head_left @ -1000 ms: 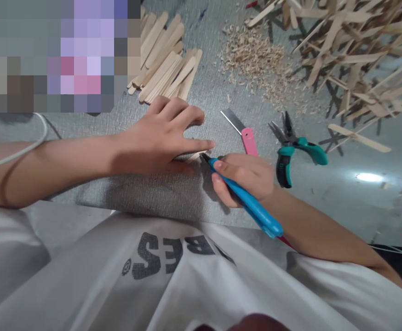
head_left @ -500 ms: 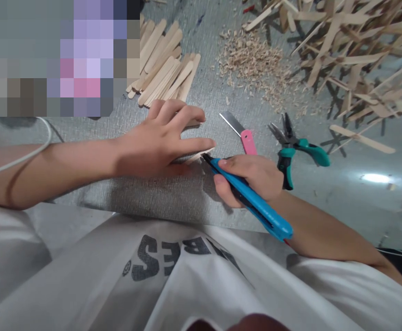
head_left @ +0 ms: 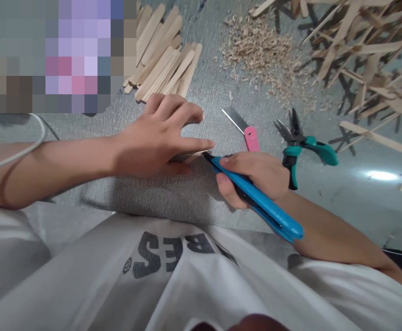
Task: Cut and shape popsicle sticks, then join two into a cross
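My left hand (head_left: 163, 133) rests on the grey table with its thumb and index finger about a small wooden stick (head_left: 196, 156). Most of that stick is hidden under the fingers. My right hand (head_left: 256, 177) is wrapped round a blue utility knife (head_left: 256, 193), whose dark tip meets the stick beside my left index fingertip. Just above my right hand lies a pink-handled folding blade (head_left: 252, 138), partly covered by the hand. To its right, a pair of green-and-black pliers (head_left: 295, 142) lies with its jaws spread.
Several craft sticks (head_left: 163, 64) lie in a pile beyond my left hand. Wood shavings (head_left: 263, 55) are heaped at the back middle. A loose tangle of cut sticks (head_left: 366, 64) fills the far right. A white cable (head_left: 37, 133) crosses over my left forearm.
The view has shifted slightly, so the pliers and sticks sit farther right. My right hand and the knife have moved a little to the right; the left hand stays nearly in place.
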`<action>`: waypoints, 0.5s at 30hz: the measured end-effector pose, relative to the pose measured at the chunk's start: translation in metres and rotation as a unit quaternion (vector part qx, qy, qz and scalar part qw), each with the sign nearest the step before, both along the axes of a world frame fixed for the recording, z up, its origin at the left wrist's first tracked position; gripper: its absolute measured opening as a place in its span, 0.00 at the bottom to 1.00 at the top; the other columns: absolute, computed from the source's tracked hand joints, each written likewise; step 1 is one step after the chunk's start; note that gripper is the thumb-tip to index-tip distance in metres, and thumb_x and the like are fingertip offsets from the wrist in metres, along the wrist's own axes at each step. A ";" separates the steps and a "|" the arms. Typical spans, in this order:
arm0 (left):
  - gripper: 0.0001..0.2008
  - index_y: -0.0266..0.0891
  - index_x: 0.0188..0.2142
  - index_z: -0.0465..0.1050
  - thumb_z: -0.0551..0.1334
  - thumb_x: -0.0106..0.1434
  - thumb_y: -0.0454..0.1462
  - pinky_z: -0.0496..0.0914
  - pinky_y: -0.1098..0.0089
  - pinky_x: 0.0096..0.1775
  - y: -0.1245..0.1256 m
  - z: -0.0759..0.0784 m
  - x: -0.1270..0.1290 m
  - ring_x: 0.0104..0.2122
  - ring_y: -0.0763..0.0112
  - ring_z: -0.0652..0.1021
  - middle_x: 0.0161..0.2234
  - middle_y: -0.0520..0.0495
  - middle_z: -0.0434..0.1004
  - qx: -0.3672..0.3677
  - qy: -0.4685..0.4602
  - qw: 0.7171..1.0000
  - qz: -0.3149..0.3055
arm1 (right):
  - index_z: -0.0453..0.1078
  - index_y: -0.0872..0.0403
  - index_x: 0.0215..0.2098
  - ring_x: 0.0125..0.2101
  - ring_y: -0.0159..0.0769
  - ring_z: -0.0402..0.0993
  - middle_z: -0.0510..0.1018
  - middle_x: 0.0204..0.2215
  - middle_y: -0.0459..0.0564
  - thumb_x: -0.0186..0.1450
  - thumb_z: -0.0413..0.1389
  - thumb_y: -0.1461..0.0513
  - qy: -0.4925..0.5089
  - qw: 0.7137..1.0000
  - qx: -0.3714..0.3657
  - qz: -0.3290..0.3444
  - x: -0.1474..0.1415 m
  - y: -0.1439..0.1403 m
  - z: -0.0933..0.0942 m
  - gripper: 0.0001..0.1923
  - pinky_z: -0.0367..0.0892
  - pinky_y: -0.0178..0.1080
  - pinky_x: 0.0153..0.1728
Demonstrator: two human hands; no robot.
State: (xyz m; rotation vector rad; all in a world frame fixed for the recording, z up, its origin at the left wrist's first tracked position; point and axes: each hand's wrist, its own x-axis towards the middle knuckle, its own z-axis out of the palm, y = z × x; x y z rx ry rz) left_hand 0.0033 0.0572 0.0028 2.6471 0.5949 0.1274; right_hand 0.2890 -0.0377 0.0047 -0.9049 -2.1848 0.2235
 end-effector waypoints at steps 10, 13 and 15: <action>0.28 0.52 0.77 0.76 0.64 0.83 0.53 0.63 0.24 0.71 -0.001 -0.004 0.001 0.75 0.28 0.66 0.77 0.33 0.68 0.007 -0.013 1.000 0.000 | 0.76 0.49 0.52 0.23 0.32 0.83 0.85 0.27 0.41 0.75 0.63 0.64 -0.003 1.000 0.000 0.003 0.001 0.001 -0.001 0.08 0.83 0.33 0.29; 0.28 0.55 0.75 0.78 0.66 0.82 0.56 0.64 0.25 0.71 0.000 -0.006 0.001 0.75 0.29 0.67 0.76 0.35 0.70 0.001 -0.034 0.999 0.005 | 0.77 0.44 0.53 0.23 0.38 0.85 0.85 0.26 0.40 0.76 0.61 0.62 -0.005 1.000 -0.004 -0.003 0.002 -0.001 -0.004 0.09 0.83 0.39 0.25; 0.28 0.55 0.75 0.78 0.65 0.82 0.56 0.63 0.25 0.71 0.000 -0.005 0.001 0.74 0.28 0.68 0.76 0.35 0.70 -0.001 -0.035 0.999 0.005 | 0.77 0.42 0.54 0.24 0.41 0.86 0.86 0.27 0.41 0.78 0.60 0.61 -0.012 1.000 -0.011 -0.020 0.003 -0.004 -0.008 0.09 0.83 0.42 0.25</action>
